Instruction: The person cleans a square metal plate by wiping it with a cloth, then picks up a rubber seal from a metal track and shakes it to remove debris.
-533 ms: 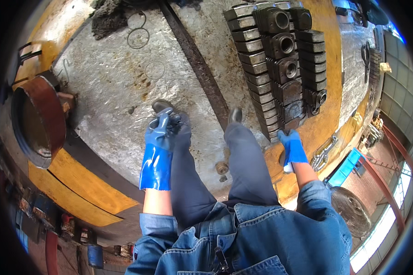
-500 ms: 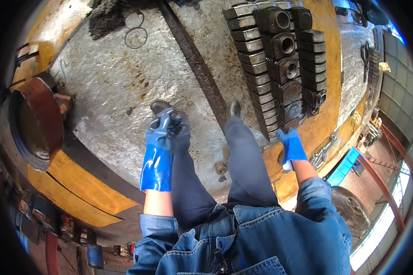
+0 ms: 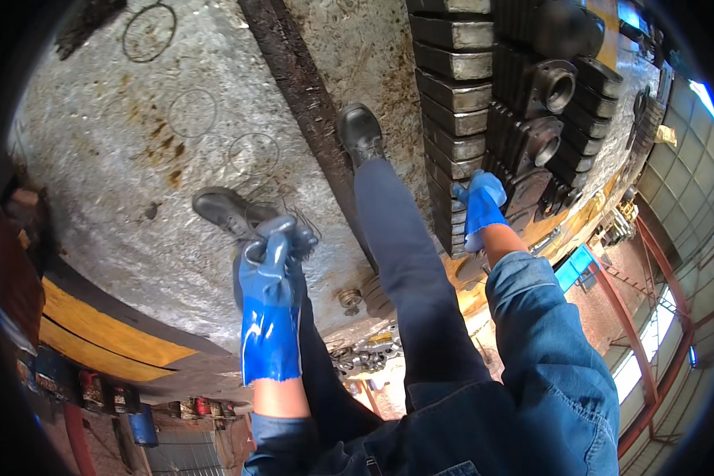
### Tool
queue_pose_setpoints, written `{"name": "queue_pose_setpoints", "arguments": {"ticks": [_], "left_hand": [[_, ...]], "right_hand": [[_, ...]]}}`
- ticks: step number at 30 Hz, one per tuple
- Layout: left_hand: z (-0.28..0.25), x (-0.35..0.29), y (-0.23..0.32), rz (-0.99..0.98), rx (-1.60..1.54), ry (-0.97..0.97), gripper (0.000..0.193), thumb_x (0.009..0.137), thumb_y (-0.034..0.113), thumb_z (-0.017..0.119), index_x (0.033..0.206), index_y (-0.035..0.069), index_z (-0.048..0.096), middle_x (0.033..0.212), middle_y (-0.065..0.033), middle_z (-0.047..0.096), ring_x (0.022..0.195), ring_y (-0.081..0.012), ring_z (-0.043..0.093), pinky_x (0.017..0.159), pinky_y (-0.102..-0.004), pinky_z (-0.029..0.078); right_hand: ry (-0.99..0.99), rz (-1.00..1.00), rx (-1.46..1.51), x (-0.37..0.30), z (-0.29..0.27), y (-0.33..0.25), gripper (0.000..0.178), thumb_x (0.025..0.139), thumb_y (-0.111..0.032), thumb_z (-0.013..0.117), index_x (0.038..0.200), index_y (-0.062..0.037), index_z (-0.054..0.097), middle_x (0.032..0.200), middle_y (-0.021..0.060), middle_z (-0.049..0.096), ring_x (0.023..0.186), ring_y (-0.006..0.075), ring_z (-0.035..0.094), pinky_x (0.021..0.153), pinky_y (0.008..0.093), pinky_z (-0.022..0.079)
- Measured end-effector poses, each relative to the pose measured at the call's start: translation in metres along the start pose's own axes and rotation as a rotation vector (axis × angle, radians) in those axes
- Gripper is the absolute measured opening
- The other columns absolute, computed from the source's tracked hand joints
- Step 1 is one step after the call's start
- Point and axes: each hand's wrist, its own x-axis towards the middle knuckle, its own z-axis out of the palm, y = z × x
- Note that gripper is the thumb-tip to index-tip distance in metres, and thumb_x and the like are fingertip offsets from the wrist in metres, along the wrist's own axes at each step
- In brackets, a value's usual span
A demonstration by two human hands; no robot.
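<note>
My left hand, in a blue rubber glove, is closed round a dark, stringy wad that looks like wire or metal shavings. It is held above my left shoe. My right hand, gloved the same way, rests against the near part of a long row of stacked dark metal blocks, thumb apart from the fingers. Right of that row stand several flanged metal castings with round openings. The fingertips of my right hand are partly hidden.
I stand on a worn grey metal surface crossed by a dark groove. Thin rings lie at the far left. A small round metal part sits by my right leg. Yellow edges border the left; a blue bin is at right.
I have stepped forward, right foot leading, and the block rows now sit nearer. My right hand has come up against the stacked blocks. My left hand still grips the dark wad.
</note>
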Motion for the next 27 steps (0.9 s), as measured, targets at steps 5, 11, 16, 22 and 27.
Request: {"name": "queue_pose_setpoints", "arguments": {"ticks": [5, 11, 16, 22, 27], "left_hand": [[0.019, 0.001, -0.032, -0.125, -0.022, 0.103, 0.02, 0.1, 0.01, 0.058, 0.113, -0.004, 0.063, 0.096, -0.018, 0.069, 0.082, -0.0272, 0.069, 0.081, -0.0412, 0.058], [0.02, 0.011, -0.047, -0.207, 0.015, 0.199, 0.018, 0.1, 0.004, 0.053, 0.111, -0.004, 0.064, 0.096, -0.0194, 0.069, 0.084, -0.0268, 0.07, 0.08, -0.0417, 0.06], [0.015, 0.017, -0.047, -0.201, 0.067, 0.195, 0.019, 0.101, 0.005, 0.052, 0.113, -0.005, 0.063, 0.098, -0.0181, 0.069, 0.087, -0.0266, 0.07, 0.081, -0.042, 0.06], [-0.001, 0.021, -0.05, -0.161, -0.087, 0.19, 0.02, 0.1, 0.007, 0.057, 0.114, -0.005, 0.063, 0.104, -0.0169, 0.069, 0.09, -0.0265, 0.07, 0.081, -0.0419, 0.06], [0.003, 0.025, -0.031, -0.197, -0.09, 0.131, 0.02, 0.099, 0.006, 0.06, 0.115, -0.006, 0.063, 0.11, -0.0175, 0.068, 0.092, -0.0267, 0.071, 0.079, -0.0399, 0.061]], "right_hand": [[-0.019, 0.031, 0.008, 0.068, 0.044, -0.018, 0.058, 0.08, -0.057, 0.071, 0.118, -0.013, 0.07, 0.12, 0.0111, 0.07, 0.11, 0.0308, 0.067, 0.087, 0.0418, 0.057], [0.156, 0.045, 0.048, 0.116, 0.105, -0.02, 0.042, 0.087, -0.049, 0.064, 0.11, -0.015, 0.074, 0.115, 0.0114, 0.071, 0.107, 0.0329, 0.068, 0.087, 0.0436, 0.056], [0.273, -0.129, 0.235, 0.08, 0.081, -0.026, 0.032, 0.088, -0.04, 0.063, 0.1, -0.0123, 0.075, 0.103, 0.016, 0.072, 0.098, 0.0369, 0.068, 0.085, 0.0451, 0.055], [0.358, -0.353, 0.458, 0.055, 0.036, -0.024, 0.032, 0.086, -0.037, 0.067, 0.084, -0.0046, 0.071, 0.082, 0.0212, 0.069, 0.078, 0.0405, 0.066, 0.071, 0.0464, 0.053], [0.251, -0.467, 0.747, -0.002, -0.017, -0.064, 0.027, 0.086, -0.028, 0.075, 0.082, -0.0027, 0.069, 0.064, 0.0098, 0.063, 0.057, 0.0154, 0.06, 0.054, 0.0309, 0.047]]}}
